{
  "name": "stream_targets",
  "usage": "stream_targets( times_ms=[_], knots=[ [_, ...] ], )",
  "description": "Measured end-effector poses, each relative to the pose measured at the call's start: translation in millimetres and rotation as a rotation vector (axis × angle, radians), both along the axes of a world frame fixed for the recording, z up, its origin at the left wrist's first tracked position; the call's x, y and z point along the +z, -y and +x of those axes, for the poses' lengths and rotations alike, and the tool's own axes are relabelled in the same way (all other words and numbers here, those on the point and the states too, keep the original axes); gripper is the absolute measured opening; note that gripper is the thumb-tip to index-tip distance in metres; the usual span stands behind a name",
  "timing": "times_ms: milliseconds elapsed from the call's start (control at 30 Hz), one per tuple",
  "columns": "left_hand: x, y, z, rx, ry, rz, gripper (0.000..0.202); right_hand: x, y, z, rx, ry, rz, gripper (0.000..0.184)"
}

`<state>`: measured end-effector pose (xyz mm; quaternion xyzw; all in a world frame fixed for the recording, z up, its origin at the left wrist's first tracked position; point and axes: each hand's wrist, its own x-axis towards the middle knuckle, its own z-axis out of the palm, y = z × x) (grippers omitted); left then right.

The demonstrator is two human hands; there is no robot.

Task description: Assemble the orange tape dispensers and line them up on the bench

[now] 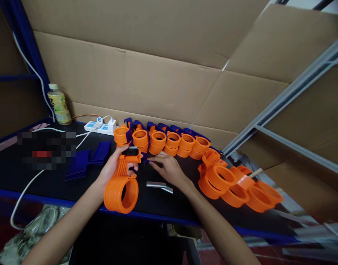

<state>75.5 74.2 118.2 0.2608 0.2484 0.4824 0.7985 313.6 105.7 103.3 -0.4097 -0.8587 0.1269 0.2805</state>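
Observation:
My left hand is wrapped round the ribbed handle of an orange tape dispenser, whose round ring hangs toward me. A serrated metal blade and a black part show at its upper end. My right hand is just right of the dispenser, its fingertips pinched on a small dark blue plastic piece; that piece is partly hidden. Two narrow metal strips lie on the black table below my right hand, overlapping at one end.
Behind my hands runs a row of orange dispensers with blue flaps. More orange dispensers are piled at the right. Flat blue plates, a power strip, a drink bottle and a white cable lie leftward. Cardboard walls the back.

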Motion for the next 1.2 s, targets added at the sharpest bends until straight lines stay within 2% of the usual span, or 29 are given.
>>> stream_targets(
  times_ms=[133, 300, 600, 733, 900, 1200],
  knots=[
    [-2.5, 2.0, 6.0, 0.043, 0.018, -0.034, 0.033, 1.1, 5.1, -5.7, -0.082, -0.548, -0.228, 0.025],
    [-5.8, 5.3, 16.9, 0.136, -0.007, -0.027, 0.025, 2.3, 10.6, -15.3, -0.083, -0.7, -0.295, 0.032],
    [-13.2, 3.3, 20.3, 0.136, -0.061, 0.011, 0.022, -4.3, 16.9, -23.9, -0.03, -0.704, -0.349, 0.03],
    [-13.4, 4.8, 20.6, 0.124, -0.059, 0.034, 0.022, -1.9, 16.0, -21.9, 0.013, -0.626, -0.259, 0.028],
    [-17.1, 6.3, 22.7, 0.051, -0.075, 0.075, 0.024, 1.8, 15.7, -19.1, 0.061, -0.61, -0.182, 0.025],
    [-17.1, 9.0, 24.5, 0.038, -0.074, 0.072, 0.02, -0.2, 17.8, -16.7, 0.111, -0.572, -0.068, 0.022]
  ],
)
